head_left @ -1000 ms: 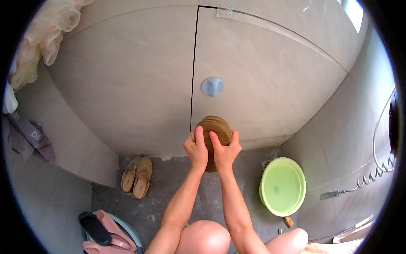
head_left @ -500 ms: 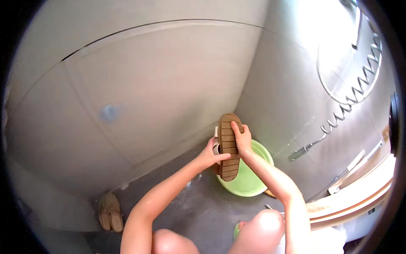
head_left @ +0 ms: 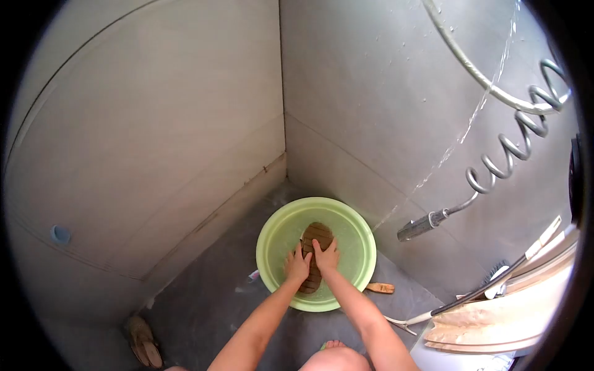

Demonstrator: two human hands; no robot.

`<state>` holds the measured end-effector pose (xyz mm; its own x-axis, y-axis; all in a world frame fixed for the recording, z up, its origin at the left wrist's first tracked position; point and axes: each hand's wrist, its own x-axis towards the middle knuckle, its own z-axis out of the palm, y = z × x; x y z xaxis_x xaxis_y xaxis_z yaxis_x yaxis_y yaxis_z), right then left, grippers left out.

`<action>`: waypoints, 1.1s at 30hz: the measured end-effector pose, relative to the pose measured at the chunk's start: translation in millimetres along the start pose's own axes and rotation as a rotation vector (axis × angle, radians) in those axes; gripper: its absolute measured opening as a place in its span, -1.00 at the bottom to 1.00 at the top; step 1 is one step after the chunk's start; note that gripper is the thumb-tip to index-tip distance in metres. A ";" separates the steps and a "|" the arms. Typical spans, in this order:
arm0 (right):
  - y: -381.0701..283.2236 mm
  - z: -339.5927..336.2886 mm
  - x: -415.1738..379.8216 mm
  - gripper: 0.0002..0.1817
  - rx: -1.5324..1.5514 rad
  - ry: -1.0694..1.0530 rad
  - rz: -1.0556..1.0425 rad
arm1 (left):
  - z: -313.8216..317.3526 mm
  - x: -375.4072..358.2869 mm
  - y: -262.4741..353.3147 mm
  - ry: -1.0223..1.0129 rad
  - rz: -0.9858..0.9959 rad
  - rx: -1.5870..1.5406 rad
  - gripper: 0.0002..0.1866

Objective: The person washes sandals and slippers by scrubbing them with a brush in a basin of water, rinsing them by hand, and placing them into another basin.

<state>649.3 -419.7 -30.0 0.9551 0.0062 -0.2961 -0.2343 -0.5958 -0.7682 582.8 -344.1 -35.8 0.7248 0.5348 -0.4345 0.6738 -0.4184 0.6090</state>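
A brown sandal (head_left: pixel 317 235) lies sole up inside the green plastic basin (head_left: pixel 265 238), which holds water. My left hand (head_left: pixel 297 264) grips the sandal's left edge, its thumb on the ribbed sole. On the opposite edge my right hand (head_left: pixel 327 255) is closed round it, thumb also pressed on the sole. The sandal's upper faces down and is hidden. Just right of the basin, a wooden-handled item (head_left: pixel 380 288) sits on the floor, its other end out of sight.
Another pair of shoes (head_left: pixel 145 343) stands at the lower left wall. A coiled hose with a spray nozzle (head_left: pixel 422 227) hangs along the right wall. At the right are a brush (head_left: pixel 497 279) and a curved wooden-looking edge (head_left: pixel 495 328). Dark tiled floor (head_left: pixel 204 309) surrounds the basin.
Both hands have lowered the sandal from above the basin down into it. The view has tilted and shifted right, so the basin shows whole.
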 end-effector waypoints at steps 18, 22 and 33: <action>19.8 -17.4 32.6 0.02 0.190 -0.340 -0.020 | -27.7 24.1 -0.3 -0.327 -0.319 -0.963 -0.11; -24.9 -33.3 12.2 0.13 0.296 -0.394 -0.033 | -59.8 -0.3 25.3 -0.357 -0.311 -0.941 -0.18; 12.9 -13.0 10.8 -0.08 -0.280 -0.184 -0.147 | -20.6 30.0 -15.2 -0.096 0.037 -0.472 -0.16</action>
<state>658.9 -437.8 -35.7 0.9203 0.2373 -0.3111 -0.0140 -0.7746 -0.6324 591.3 -306.5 -44.4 0.7718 0.4467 -0.4525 0.5245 -0.0450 0.8502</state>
